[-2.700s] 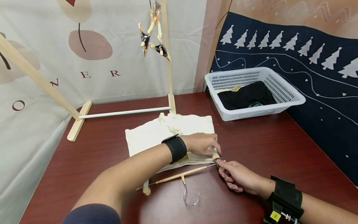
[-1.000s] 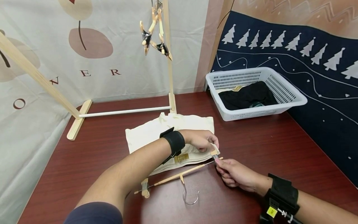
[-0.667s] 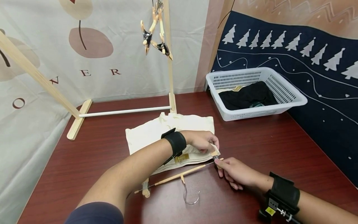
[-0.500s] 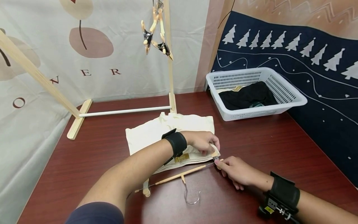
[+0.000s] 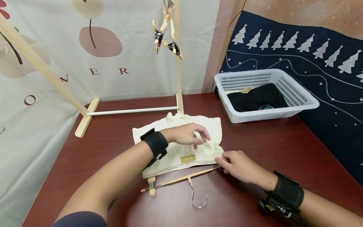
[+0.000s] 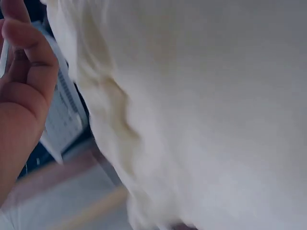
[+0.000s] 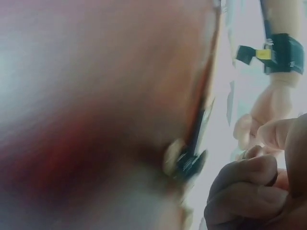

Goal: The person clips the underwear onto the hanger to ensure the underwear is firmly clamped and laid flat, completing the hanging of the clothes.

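Since the earlier frames my left hand [image 5: 188,135] has come off the clip at the right end of the hanger and shifted back onto the cloth; my right hand [image 5: 238,164] has stayed at that clip.

Head view. The cream garment [image 5: 181,143] lies flat on the bench [image 5: 272,148], its gold label facing me. Left hand rests over the middle of the garment, fingers spread and relaxed, gripping nothing. Right hand sits at the garment's near right corner, fingertips pinched on the clip end of the wooden hanger [image 5: 181,179]. The hanger lies on the bench just in front of the garment, metal hook pointing toward me, its other clip at the garment's near left corner. Behind the garment stands the wooden rack [image 5: 179,85], with spare hangers [image 5: 167,37] dangling from the top. To the right of the garment, well apart, is the white basket [image 5: 297,94] with dark clothing [image 5: 256,97] inside.

Left wrist view. Blurred. Cream garment [image 6: 201,105] fills most of the frame; my fingers [image 6: 24,72] show at the left edge, loosely bent, holding nothing.

Right wrist view. Heavily blurred. The hanger's dark clip [image 7: 189,160] sits just beside my curled fingers [image 7: 244,187]; I cannot tell from this view whether they touch it. My left hand [image 7: 268,115] and wristband show beyond the clip.
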